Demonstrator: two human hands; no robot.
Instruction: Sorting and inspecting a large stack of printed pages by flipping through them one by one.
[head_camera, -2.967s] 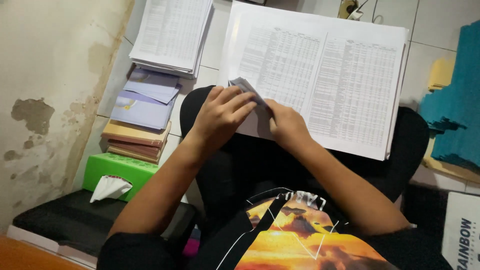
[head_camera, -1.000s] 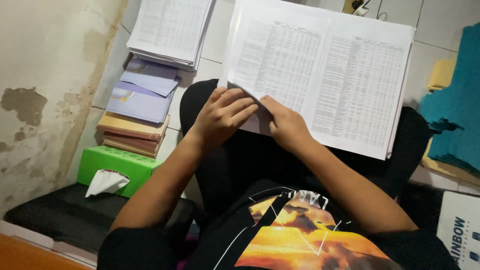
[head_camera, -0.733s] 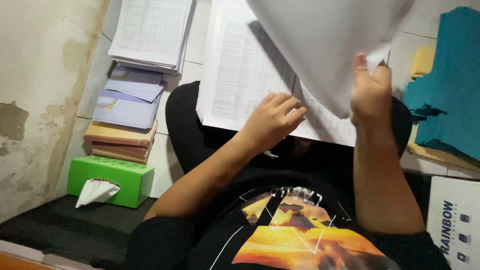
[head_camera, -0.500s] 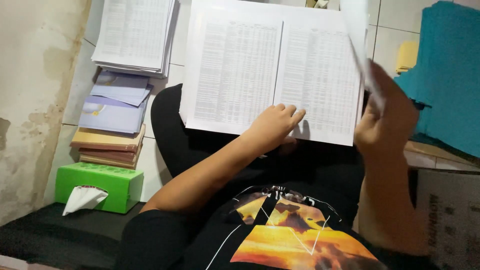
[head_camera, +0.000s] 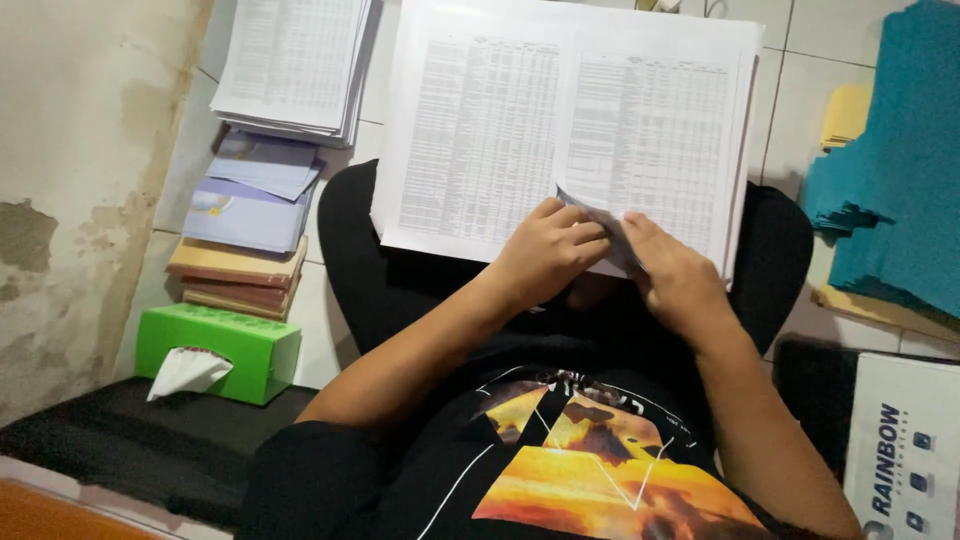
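A wide stack of white sheets printed with dense tables (head_camera: 500, 130) lies across my lap, over black cloth. My left hand (head_camera: 545, 250) and my right hand (head_camera: 675, 275) meet at the stack's near edge. Between them the bottom corner of the top sheet (head_camera: 592, 212) is curled up off the pile. My left fingers are bent onto that corner and my right fingertips pinch it from the other side. My black shirt with an orange picture (head_camera: 600, 470) fills the bottom of the view.
Another pile of printed sheets (head_camera: 290, 60) lies at the upper left, above pale purple booklets on a stack of books (head_camera: 245, 210). A green tissue box (head_camera: 220, 350) stands by a peeling wall. Teal folders (head_camera: 890, 200) and a white carton (head_camera: 905, 450) are at the right.
My right hand lifted a sheet up and carried it off to the right, then came back. Both hands are now at the near edge, raising the corner of the following sheet.
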